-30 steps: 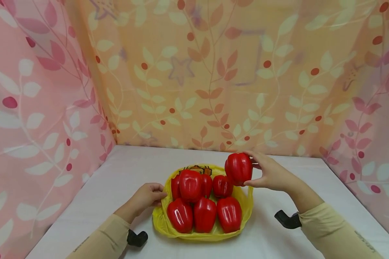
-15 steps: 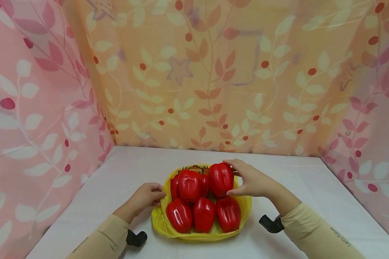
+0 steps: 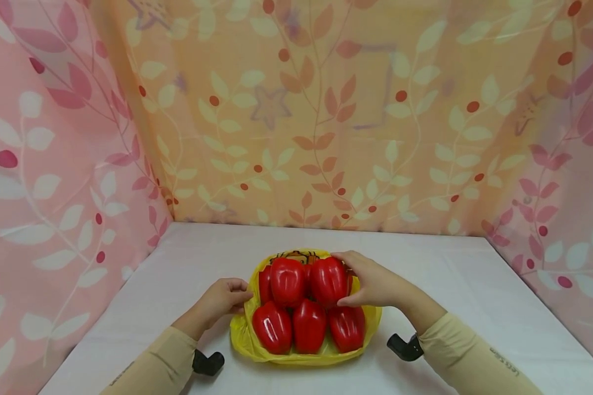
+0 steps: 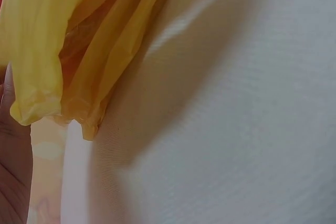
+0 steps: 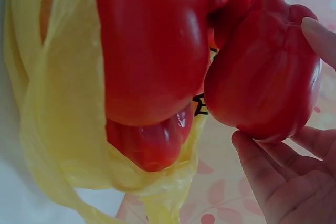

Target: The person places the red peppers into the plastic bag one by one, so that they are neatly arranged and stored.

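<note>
A yellow plastic bag (image 3: 243, 341) lies opened out on the table with several shiny red bell peppers in it. At its left side my left hand (image 3: 221, 302) pinches the bag's edge; in the left wrist view the yellow folds (image 4: 37, 51) cover its fingertips. My right hand (image 3: 375, 282) holds a red bell pepper (image 3: 328, 281) between thumb and fingers, over the back right of the pile. The right wrist view shows the thumb on one end of this pepper (image 5: 265, 72) and the fingers at the other. Another pepper (image 3: 288, 282) rests on top, just left of it.
The white tabletop (image 3: 202, 249) surrounds the bag. Yellow-orange leaf-patterned cloth (image 3: 316, 109) closes off the back, with pink cloth (image 3: 54, 192) along the left and more at the right. Black curved pieces (image 3: 208, 363) stick out at both wrists.
My right hand has brought the bell pepper left and down, from the bag's right side onto the back of the pile, hiding the pepper there. The left hand stays at the bag's edge.
</note>
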### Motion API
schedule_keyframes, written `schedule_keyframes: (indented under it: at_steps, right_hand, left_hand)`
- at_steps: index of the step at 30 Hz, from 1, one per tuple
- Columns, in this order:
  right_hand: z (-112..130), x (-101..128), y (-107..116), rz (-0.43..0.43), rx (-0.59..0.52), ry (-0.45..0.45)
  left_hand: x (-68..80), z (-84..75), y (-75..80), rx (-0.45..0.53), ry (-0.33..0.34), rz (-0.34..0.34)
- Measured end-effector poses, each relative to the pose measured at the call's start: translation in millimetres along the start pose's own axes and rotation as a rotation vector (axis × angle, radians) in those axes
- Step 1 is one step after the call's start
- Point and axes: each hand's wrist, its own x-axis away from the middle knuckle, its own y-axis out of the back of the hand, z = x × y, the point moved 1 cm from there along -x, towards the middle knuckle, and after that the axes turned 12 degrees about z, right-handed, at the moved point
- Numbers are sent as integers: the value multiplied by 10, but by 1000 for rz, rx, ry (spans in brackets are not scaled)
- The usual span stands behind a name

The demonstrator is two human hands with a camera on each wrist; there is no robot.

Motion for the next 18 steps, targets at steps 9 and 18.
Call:
schedule_keyframes:
  at_steps: [9, 18]
  right_hand:
    - [-30, -24, -74, -8, 45, -33]
    - [-48, -53, -124, -1, 43, -34]
  left_hand:
    - [-4, 21, -5, 6, 4, -7]
    - [1, 39, -4, 8, -2, -9]
